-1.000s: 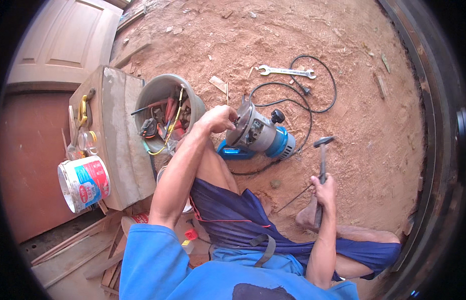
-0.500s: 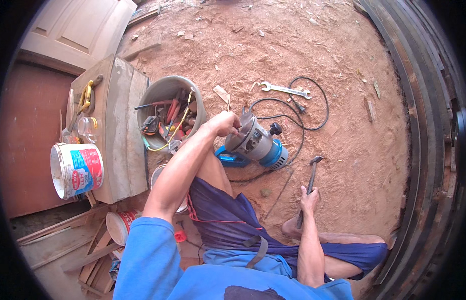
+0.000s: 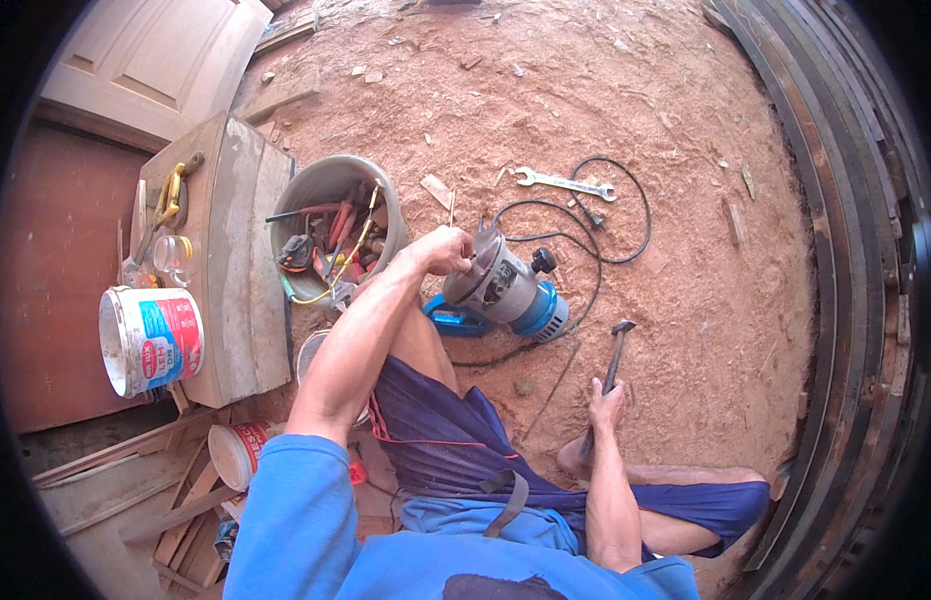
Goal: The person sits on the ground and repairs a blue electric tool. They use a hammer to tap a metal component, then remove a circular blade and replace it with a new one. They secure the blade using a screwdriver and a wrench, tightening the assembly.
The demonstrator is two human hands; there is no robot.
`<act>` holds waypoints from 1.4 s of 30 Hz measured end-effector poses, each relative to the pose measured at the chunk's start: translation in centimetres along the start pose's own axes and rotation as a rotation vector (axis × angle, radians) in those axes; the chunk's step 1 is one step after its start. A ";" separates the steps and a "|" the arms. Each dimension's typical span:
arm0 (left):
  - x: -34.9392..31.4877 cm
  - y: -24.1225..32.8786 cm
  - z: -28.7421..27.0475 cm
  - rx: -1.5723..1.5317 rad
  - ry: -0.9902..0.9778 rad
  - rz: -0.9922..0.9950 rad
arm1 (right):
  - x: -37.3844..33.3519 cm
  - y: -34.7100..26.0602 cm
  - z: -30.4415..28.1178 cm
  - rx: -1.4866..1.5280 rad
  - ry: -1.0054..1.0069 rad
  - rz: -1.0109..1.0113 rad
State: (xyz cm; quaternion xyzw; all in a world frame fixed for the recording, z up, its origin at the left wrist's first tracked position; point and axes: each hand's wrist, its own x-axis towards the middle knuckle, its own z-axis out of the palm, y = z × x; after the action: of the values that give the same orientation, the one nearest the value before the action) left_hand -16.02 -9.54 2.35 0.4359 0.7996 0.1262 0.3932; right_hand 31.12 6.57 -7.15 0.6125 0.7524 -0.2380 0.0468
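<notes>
A router (image 3: pixel 505 290) with a grey body, blue motor end and black knob lies on its side on the sawdust-covered ground. My left hand (image 3: pixel 445 250) is closed in a pinch at its base plate; the fingers hide what they grip. Just above that hand a thin light stick (image 3: pixel 451 208) shows, and I cannot tell whether the hand holds it. To the right of the router, my right hand (image 3: pixel 605 408) is wrapped round the handle of a hammer (image 3: pixel 617 350), whose head points away from me.
An open-ended wrench (image 3: pixel 563 183) and the black power cord (image 3: pixel 645 225) lie beyond the router. At left stand a bucket of tools (image 3: pixel 393 225), a wooden box (image 3: pixel 247 270) and a white paint pail (image 3: pixel 125 340). Stacked dark boards (image 3: pixel 845 300) line the right side.
The hammer and my right hand have shifted slightly left. My left hand stays at the router's base. The whole view has moved a little.
</notes>
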 end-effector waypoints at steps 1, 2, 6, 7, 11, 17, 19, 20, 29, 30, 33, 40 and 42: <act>0.0 -0.1 -0.1 -0.013 -0.010 -0.012 | -0.1 0.0 0.0 -0.007 -0.001 0.004; -0.1 -0.2 -0.3 -0.056 0.050 -0.032 | -0.1 -0.1 0.0 -0.033 0.000 0.019; -0.3 -1.1 -1.0 -0.206 0.123 -0.118 | -0.1 -0.5 -0.3 -0.087 -0.048 0.045; -0.4 -1.3 -1.2 -0.246 0.113 -0.143 | -0.1 -0.7 -0.4 -0.114 -0.063 0.049; -0.9 -1.5 -1.5 -0.315 0.345 -0.191 | -0.7 -1.3 -1.0 -0.278 -0.125 0.060; -2.3 -0.3 -2.3 -0.661 0.377 -0.184 | -1.3 -3.4 -1.8 -0.110 -0.058 -0.035; -2.9 0.1 -2.6 -0.707 0.387 -0.157 | -1.2 -5.9 -2.2 0.084 0.050 -0.093; -3.0 0.2 -2.7 -0.692 0.390 -0.147 | -1.2 -7.6 -2.6 0.203 0.115 -0.225; -2.3 -0.4 -1.6 -0.585 0.551 -0.260 | -3.1 -29.9 -3.2 0.321 -0.346 -0.463; -2.2 -0.6 -1.4 -0.599 0.569 -0.257 | -3.3 -31.5 -2.2 0.276 -0.302 -0.404; -2.2 -0.7 -1.1 -0.575 0.614 -0.222 | -2.2 -32.4 -0.4 0.298 -0.394 -0.407; -4.2 0.5 -2.3 -0.590 0.595 -0.276 | -2.5 -26.6 -1.3 0.543 -0.248 -0.502; -4.8 1.1 -2.6 -0.628 0.575 -0.286 | -2.3 -23.7 -3.5 0.603 -0.269 -0.445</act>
State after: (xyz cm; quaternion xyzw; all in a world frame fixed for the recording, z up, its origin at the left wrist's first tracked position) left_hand -15.86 -12.36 7.14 0.1278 0.8515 0.4232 0.2819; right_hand 10.11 2.69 3.92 0.3841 0.7502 -0.5308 -0.0895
